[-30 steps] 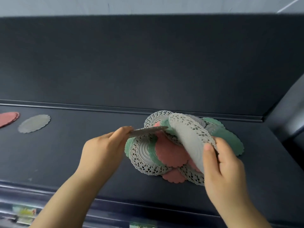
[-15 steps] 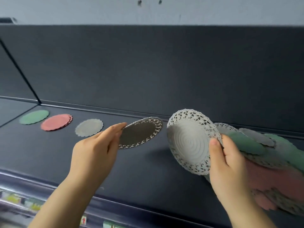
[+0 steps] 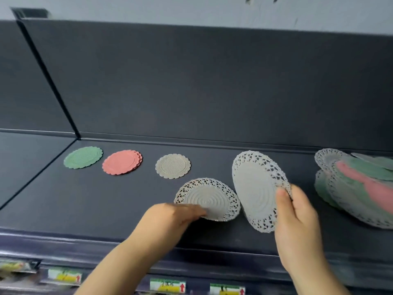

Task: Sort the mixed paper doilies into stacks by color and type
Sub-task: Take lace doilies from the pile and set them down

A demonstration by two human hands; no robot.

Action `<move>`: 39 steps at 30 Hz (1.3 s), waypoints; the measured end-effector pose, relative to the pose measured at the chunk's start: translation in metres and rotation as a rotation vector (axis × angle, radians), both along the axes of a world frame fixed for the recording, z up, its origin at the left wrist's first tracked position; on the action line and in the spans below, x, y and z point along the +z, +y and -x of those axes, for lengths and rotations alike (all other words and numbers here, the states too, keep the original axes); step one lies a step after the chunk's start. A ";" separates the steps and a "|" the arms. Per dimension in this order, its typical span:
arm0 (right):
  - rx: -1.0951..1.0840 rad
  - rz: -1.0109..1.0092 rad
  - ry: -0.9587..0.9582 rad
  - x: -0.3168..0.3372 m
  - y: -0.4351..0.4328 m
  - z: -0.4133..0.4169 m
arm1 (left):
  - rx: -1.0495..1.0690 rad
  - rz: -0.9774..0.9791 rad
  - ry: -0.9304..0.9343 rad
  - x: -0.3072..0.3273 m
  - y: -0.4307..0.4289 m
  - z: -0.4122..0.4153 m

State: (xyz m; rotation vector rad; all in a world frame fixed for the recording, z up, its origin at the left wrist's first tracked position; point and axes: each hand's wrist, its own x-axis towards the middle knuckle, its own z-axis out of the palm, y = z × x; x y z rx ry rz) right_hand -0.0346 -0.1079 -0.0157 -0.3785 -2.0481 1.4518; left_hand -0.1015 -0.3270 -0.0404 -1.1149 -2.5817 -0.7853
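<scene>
On the dark shelf [image 3: 63,201], the left hand [image 3: 170,216] lies low with its fingers [image 3: 191,210] stretched nearly flat over the near edge of a white lace doily [image 3: 209,199], which lies flat or nearly flat on the surface; whether the thumb pinches it from beneath is hidden. Just to its right, the right hand [image 3: 297,211] grips a second lace doily [image 3: 257,190], held tilted up on edge, thumb pressed on its front rim and the other fingers closed behind it. Further back sit three sorted stacks in a row: a green stack [image 3: 83,157], a pink stack [image 3: 121,162] beside it, and a small grey scalloped stack [image 3: 173,166], each apart from the others. At far right lies the mixed pile [image 3: 357,188], blurred, with white lace, green and pink pieces overlapping
</scene>
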 end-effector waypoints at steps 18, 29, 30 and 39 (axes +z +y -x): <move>0.188 -0.813 -0.087 0.003 -0.076 0.024 | 0.104 0.092 -0.009 0.001 -0.049 0.002; 0.397 -0.818 -0.343 -0.041 -0.104 0.017 | 0.184 0.131 0.031 0.005 -0.067 -0.009; 0.409 -0.821 -0.356 -0.041 -0.105 0.017 | 0.183 0.129 0.037 0.006 -0.067 -0.010; 0.551 -0.824 -0.431 -0.035 -0.095 0.002 | 0.156 0.160 0.142 0.008 -0.043 -0.020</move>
